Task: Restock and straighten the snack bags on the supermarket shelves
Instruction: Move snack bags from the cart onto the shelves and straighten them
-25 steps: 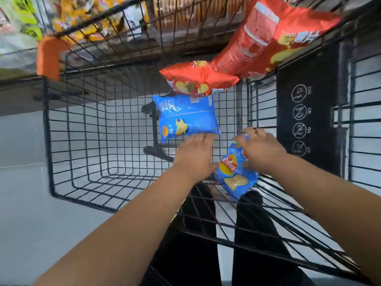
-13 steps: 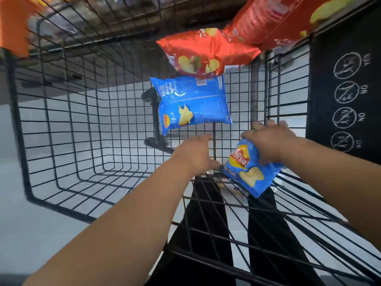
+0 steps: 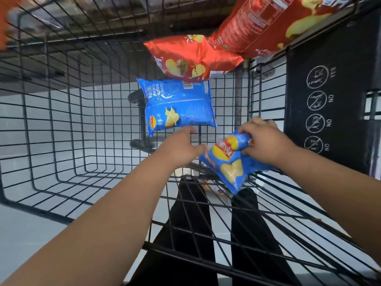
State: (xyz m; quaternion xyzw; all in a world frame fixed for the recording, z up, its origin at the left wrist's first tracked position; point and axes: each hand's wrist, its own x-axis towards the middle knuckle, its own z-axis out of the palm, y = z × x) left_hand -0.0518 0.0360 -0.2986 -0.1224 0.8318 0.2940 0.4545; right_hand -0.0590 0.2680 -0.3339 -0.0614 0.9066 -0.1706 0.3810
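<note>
Right hand [image 3: 266,141] lifted small blue bag [image 3: 231,162] higher.

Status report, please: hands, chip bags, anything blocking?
Right hand grips small blue chip bag. Left hand open, reaching toward bigger blue bag in cart. Two red bags beyond. Nothing blocking.
</note>
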